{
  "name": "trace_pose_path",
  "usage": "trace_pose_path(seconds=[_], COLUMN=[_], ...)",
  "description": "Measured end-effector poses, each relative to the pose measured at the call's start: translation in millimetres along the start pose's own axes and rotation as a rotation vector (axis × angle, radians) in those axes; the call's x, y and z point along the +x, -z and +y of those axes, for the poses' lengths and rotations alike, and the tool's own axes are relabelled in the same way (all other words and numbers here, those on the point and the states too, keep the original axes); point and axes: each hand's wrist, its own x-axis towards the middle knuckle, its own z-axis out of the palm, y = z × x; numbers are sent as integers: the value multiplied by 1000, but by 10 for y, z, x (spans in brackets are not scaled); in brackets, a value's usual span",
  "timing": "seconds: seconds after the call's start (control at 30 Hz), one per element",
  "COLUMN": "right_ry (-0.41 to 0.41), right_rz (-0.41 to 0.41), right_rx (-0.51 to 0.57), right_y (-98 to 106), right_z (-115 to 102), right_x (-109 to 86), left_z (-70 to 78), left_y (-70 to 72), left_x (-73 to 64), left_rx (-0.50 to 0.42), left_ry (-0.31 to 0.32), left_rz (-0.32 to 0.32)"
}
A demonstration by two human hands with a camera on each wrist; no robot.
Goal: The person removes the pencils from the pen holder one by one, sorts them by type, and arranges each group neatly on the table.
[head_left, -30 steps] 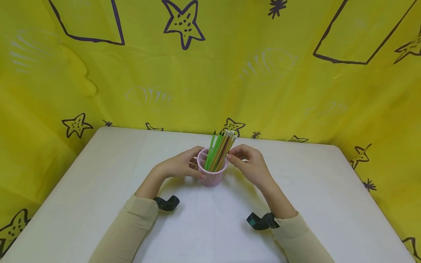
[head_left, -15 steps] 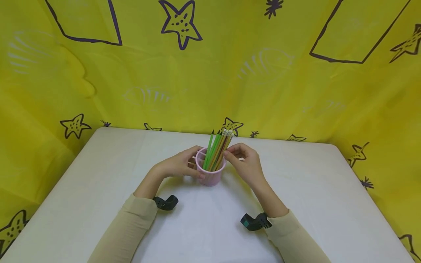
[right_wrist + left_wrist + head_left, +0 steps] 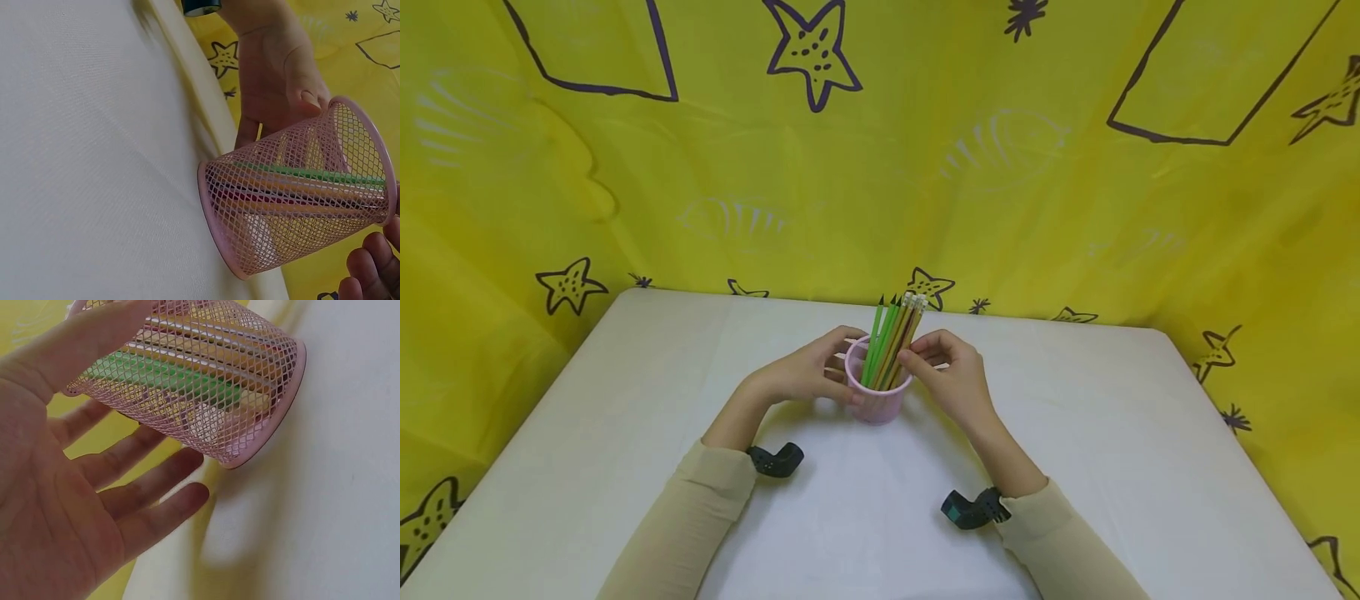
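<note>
Far left: beige sleeve, black wrist camera, then left hand with spread fingers, curved around left side of pink mesh pencil cup; thumb on near wall, index finger at far rim. Little change here against half a second ago.

Between both sets of fingers: cup upright on the table. Inside, left: green pencils with dark tips up, nearest left fingers. Inside, right: gold pencils with white eraser ends up, now farther left and leaning less than before.

Right of cup: right hand, shifted left with them; thumb and index together just above rim, pinching outermost gold pencils; remaining fingers bent. Below that wrist, second camera and sleeve.

Under and around fingers: smooth white tabletop. Beyond fingertips: yellow backdrop with dark starfish outlines and pale fish.
</note>
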Motion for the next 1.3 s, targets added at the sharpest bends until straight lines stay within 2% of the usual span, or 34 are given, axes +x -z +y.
trace_pose_path(seconds=[0.17,0.6,0.83,0.93,1.3], right_ry=[9,24,22,11,-25], right_rz=[21,94,89,75,16], right_rx=[-23,-31,-6,38,324], right_y=[-10,-57,-36,5,195], right_z=[-10,-11,-17,-40,-177], right_x=[17,79,82,75,115], left_z=[-3,-10,4,12,33], left_y=[-9,-1,1,2,10], left_x=[11,22,12,9,-6], left_rx=[-45,-52,-41,-33,-13], left_ry=[7,4,-2,-13,7], left_rz=[10,17,20,10,9])
